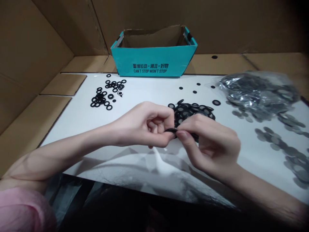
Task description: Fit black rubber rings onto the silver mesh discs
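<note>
Between my two hands is a thin black disc or ring (171, 130), seen almost edge-on, so I cannot tell whether its centre is filled. My left hand (151, 125) pinches its left side between thumb and curled forefinger. The thumb and forefinger of my right hand (210, 138) close on its right side. Just behind the fingers lies a heap of black-rimmed discs with grey centres (190, 111), partly hidden by my right hand. Farther left, loose black rings (100, 98) lie scattered on the white table surface (142, 88).
A teal cardboard box (152, 58) with an open top stands at the back. On the right are a clear plastic bag (260, 93) of dark discs and loose grey discs (272, 138). Small black dots (194, 92) lie behind the heap. Cardboard walls (205, 25) surround the table.
</note>
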`<action>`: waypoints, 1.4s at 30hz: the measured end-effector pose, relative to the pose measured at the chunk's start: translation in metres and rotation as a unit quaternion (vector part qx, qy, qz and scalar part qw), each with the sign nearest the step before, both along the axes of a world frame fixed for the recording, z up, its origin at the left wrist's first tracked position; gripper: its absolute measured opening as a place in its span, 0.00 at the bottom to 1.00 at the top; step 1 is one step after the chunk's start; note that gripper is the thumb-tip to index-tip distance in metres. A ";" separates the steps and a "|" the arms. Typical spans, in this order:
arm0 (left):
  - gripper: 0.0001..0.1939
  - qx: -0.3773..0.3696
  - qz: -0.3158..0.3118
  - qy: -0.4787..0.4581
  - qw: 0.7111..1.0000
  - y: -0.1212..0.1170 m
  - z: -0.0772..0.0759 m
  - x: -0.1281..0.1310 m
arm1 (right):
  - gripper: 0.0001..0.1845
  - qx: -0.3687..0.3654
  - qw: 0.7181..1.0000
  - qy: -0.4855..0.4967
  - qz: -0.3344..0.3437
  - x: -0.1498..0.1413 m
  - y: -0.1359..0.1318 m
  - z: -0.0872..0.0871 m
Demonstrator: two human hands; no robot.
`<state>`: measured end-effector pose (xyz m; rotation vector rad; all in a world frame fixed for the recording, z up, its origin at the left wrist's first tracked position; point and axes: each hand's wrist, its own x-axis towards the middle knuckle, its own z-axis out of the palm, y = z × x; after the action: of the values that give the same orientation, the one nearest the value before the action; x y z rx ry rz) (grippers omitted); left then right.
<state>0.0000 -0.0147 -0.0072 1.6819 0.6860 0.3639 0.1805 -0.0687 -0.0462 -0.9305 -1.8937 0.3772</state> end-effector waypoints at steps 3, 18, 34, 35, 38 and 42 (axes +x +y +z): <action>0.08 0.003 0.024 -0.026 0.999 0.001 -0.004 0.001 | 0.11 -0.095 0.995 0.040 0.012 0.002 0.001 0.001; 0.10 0.272 0.039 -0.091 0.957 -0.008 -0.009 -0.001 | 0.23 -0.383 0.875 0.265 0.134 0.000 0.005 -0.006; 0.12 0.199 0.037 -0.138 0.970 -0.008 -0.014 0.001 | 0.22 -0.422 0.831 0.326 0.162 -0.003 0.005 -0.009; 0.11 0.209 0.042 -0.142 0.967 -0.008 -0.015 0.001 | 0.22 -0.433 0.817 0.341 0.167 -0.005 0.004 -0.009; 0.10 0.247 0.051 -0.141 0.957 -0.009 -0.015 0.001 | 0.22 -0.463 0.787 0.372 0.165 -0.008 0.002 -0.009; 0.08 0.258 0.046 -0.125 0.957 -0.011 -0.013 0.000 | 0.22 -0.473 0.779 0.375 0.168 -0.009 0.000 -0.011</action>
<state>-0.0004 -0.0258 -0.0199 2.0487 0.5042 0.8659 0.1714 -0.0689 -0.0573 -0.8270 -1.0239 1.7514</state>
